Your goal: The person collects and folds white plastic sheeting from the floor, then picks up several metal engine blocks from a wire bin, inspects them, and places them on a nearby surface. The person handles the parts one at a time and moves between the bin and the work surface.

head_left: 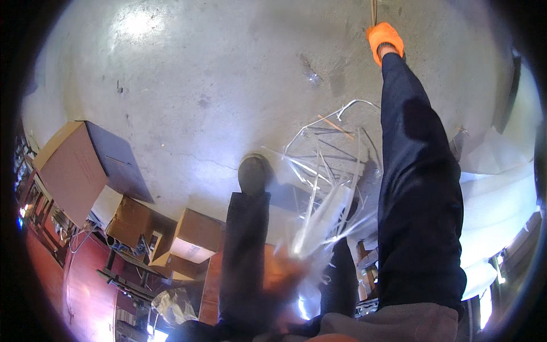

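My right arm, in a dark sleeve, stretches far forward. At its end my right hand (386,43), in an orange glove, is closed around a thin brown stick-like thing (374,12) that runs out of the top of the picture. Low in the middle, my left hand (285,271) is an orange blur against a bunched clear plastic film (322,225), which it appears to grip. Its separate fingers cannot be made out. White strapping bands (313,185) tangle with the film and trail in loops over the floor.
My shoe (252,174) stands on the grey concrete floor (199,91). Cardboard boxes (196,235) and a large leaning carton (71,171) line the left side. White sheeting (496,214) lies to the right. A small clear plastic scrap (313,77) is on the floor ahead.
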`<action>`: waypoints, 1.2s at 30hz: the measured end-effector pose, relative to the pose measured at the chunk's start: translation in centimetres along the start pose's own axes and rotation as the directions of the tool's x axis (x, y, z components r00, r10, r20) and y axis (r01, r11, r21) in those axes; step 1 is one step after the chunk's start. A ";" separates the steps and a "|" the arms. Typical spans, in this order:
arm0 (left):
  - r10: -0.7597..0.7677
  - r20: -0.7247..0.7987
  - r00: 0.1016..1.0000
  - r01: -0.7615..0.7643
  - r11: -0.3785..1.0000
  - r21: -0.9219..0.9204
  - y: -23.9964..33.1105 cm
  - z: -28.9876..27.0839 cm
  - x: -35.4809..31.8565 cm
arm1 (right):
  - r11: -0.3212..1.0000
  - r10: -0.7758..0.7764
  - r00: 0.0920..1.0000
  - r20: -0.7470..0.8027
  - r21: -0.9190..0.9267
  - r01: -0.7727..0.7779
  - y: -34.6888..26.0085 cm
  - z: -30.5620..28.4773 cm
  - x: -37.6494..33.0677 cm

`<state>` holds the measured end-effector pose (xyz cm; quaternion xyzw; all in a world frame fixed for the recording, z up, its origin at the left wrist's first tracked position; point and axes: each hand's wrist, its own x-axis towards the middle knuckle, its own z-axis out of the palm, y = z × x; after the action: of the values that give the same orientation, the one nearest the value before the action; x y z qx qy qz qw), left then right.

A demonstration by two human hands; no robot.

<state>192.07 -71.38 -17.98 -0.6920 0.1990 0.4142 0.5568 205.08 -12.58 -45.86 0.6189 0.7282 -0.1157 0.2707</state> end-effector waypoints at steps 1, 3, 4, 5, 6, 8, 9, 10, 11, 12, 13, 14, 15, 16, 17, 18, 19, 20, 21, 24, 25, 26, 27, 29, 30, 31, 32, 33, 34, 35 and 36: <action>-0.015 0.023 1.000 0.016 1.000 -0.016 0.2 0.8 0.3 | 0.997 0.001 0.999 -0.053 0.074 0.003 0.3 0.6 -0.6; -0.050 0.068 0.996 0.055 0.996 -0.067 0.2 3.0 0.7 | 0.996 0.003 0.998 -0.056 0.088 0.002 0.7 1.8 -2.6; -0.100 0.110 0.989 0.110 0.990 -0.093 0.2 4.4 0.9 | 0.980 0.011 1.000 0.009 0.198 -0.012 0.8 2.5 -4.2; -0.151 0.162 0.975 0.178 0.970 -0.166 0.1 5.9 0.8 | 0.954 0.019 0.996 0.089 0.295 -0.045 0.9 3.3 -6.4; -0.100 0.123 0.987 0.101 0.995 -0.002 0.0 7.6 0.8 | 0.918 0.060 0.979 0.195 0.373 -0.131 1.0 3.7 -8.9; 0.738 0.251 0.626 -0.320 -0.051 0.946 -1.4 10.8 0.6 | 0.714 -0.107 0.933 0.344 0.679 -0.169 0.8 3.5 -16.0; 0.777 0.168 0.606 -0.262 -0.005 0.965 -2.2 12.3 0.5 | 0.478 -0.379 0.863 0.334 0.869 -0.127 1.7 2.4 -21.0; 0.782 0.238 0.577 -0.309 -0.060 0.949 -2.7 13.5 0.5 | 0.572 -0.497 0.828 0.259 0.815 0.089 1.2 1.2 -25.6; 0.831 0.178 0.527 -0.219 -0.070 0.973 -3.4 14.4 0.6 | 0.572 -0.648 0.737 0.192 0.762 0.304 0.6 -0.2 -30.2; 0.806 0.165 0.568 -0.226 -0.039 0.973 -3.7 15.1 0.7 | 0.575 -0.717 0.695 0.046 0.602 0.554 -0.3 -1.8 -34.9; 0.771 0.149 0.620 -0.116 -0.097 0.988 -4.1 15.2 0.7 | 0.594 -0.689 0.657 0.305 0.756 0.273 -0.7 -3.5 -38.5; 0.688 0.251 0.681 -0.099 -0.252 0.963 -4.0 15.1 0.6 | 0.615 -0.685 0.672 0.282 0.719 0.325 -2.9 -4.7 -41.8; 0.566 0.391 0.726 -0.233 -0.333 0.914 -3.8 14.6 0.3 | 0.717 -0.593 0.741 0.315 0.625 0.308 -3.5 -6.0 -43.6; 0.455 0.558 0.694 -0.316 -0.504 0.804 -3.5 14.0 -0.3 | 0.780 -0.516 0.809 0.282 0.545 0.308 -4.1 -7.2 -45.1; 0.292 0.695 0.657 -0.434 -0.608 0.665 -3.2 13.2 -0.9 | 0.848 -0.451 0.816 0.362 0.458 0.266 -4.7 -8.3 -46.4; 0.203 0.722 0.662 -0.432 -0.684 0.588 -2.8 12.6 -1.7 | 0.888 -0.389 0.850 0.355 0.388 0.245 -5.3 -9.5 -47.6; 0.204 0.681 0.703 -0.420 -0.653 0.630 -2.5 11.8 -3.0 | 0.888 -0.386 0.851 0.356 0.395 0.238 -6.2 -11.0 -49.3; 0.205 0.685 0.699 -0.466 -0.596 0.654 -2.6 11.1 -4.5 | 0.888 -0.383 0.841 0.382 0.402 0.222 -6.8 -12.6 -51.0; 0.227 0.657 0.719 -0.463 -0.549 0.696 -2.8 10.7 -6.2 | 0.878 -0.416 0.844 0.338 0.391 0.276 -6.9 -14.4 -52.4; 0.251 0.601 0.759 -0.417 -0.521 0.745 -4.6 10.2 -12.3 | 0.804 -0.547 0.796 0.260 0.429 0.412 -7.5 -20.4 -56.3; 0.243 0.614 0.751 -0.425 -0.534 0.731 -5.2 10.2 -14.6 | 0.791 -0.578 0.773 0.261 0.409 0.454 -8.0 -22.7 -57.5; 0.231 0.631 0.741 -0.436 -0.550 0.712 -5.9 10.3 -17.0 | 0.777 -0.609 0.746 0.269 0.390 0.493 -8.7 -25.0 -58.6; 0.211 0.661 0.721 -0.455 -0.575 0.680 -6.5 10.6 -19.5 | 0.747 -0.642 0.727 0.244 0.410 0.523 -9.1 -27.4 -59.4; 0.145 0.743 0.653 -0.501 -0.653 0.568 -7.6 11.2 -24.6 | 0.675 -0.634 0.758 0.153 0.590 0.444 -9.6 -32.4 -61.5; 0.143 0.775 0.615 -0.455 -0.738 0.498 -8.0 12.0 -26.9 | 0.632 -0.629 0.763 0.150 0.670 0.389 -9.8 -34.9 -62.4; -0.015 0.884 0.466 -0.561 -0.778 0.283 -8.1 13.3 -29.2 | 0.598 -0.631 0.753 0.185 0.735 0.321 -10.1 -37.3 -62.8; -0.115 0.935 0.336 -0.557 -0.824 0.099 -7.9 14.9 -31.5 | 0.562 -0.639 0.735 0.227 0.790 0.244 -10.3 -39.8 -63.3; -0.176 0.960 0.217 -0.532 -0.846 -0.034 -7.4 17.0 -33.5 | 0.411 -0.605 0.796 0.001 0.857 0.311 -10.2 -41.9 -64.3; -0.073 0.979 0.191 -0.577 -0.815 0.052 -6.8 19.4 -35.7 | 0.269 -0.498 0.854 -0.153 0.909 0.320 -9.7 -43.9 -65.3; -0.006 0.959 0.282 -0.619 -0.765 0.178 -5.3 21.1 -39.2 | 0.142 -0.463 0.873 -0.151 0.960 0.242 -8.6 -45.7 -65.5; 0.249 0.957 0.146 -0.751 -0.601 0.271 -5.2 24.3 -39.8 | -0.002 -0.461 0.885 -0.062 0.998 0.069 -6.8 -47.2 -65.5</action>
<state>164.36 -54.46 15.93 0.2848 0.6683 0.5209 0.4483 192.36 -45.16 27.25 0.4562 0.5044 -0.7172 -0.1518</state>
